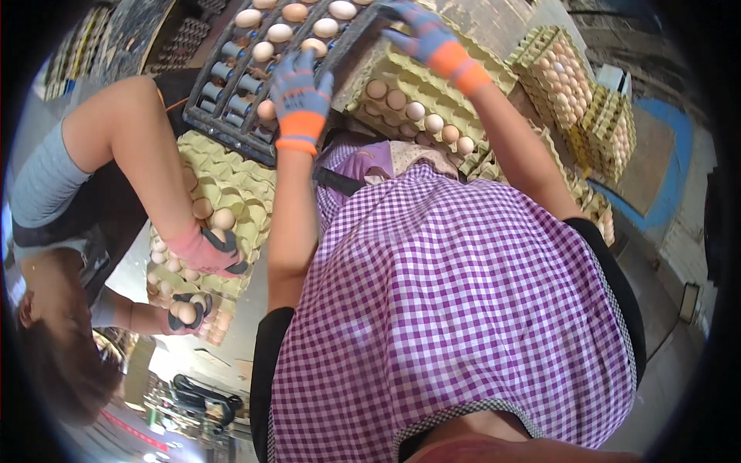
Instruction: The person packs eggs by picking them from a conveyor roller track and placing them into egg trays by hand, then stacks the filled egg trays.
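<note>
My left hand (298, 92), in a blue-grey knit glove with an orange cuff, lies palm down over a roller conveyor (231, 104). Its fingertips reach a light egg (314, 47), and a brown egg (267, 110) sits beside its wrist side. Whether the fingers grip anything is hidden under the hand. My right hand (425, 37), gloved alike, is spread above the conveyor's right edge and a pulp egg tray (417, 69); no egg shows in it. One row of that tray holds several brown and white eggs (433, 123).
At left, a co-worker's pink-gloved hand (211, 252) works over another pulp tray (243, 185); their other hand (188, 312) holds eggs. Stacked trays full of eggs (558, 75) stand at right. My purple checked apron (451, 301) fills the lower middle.
</note>
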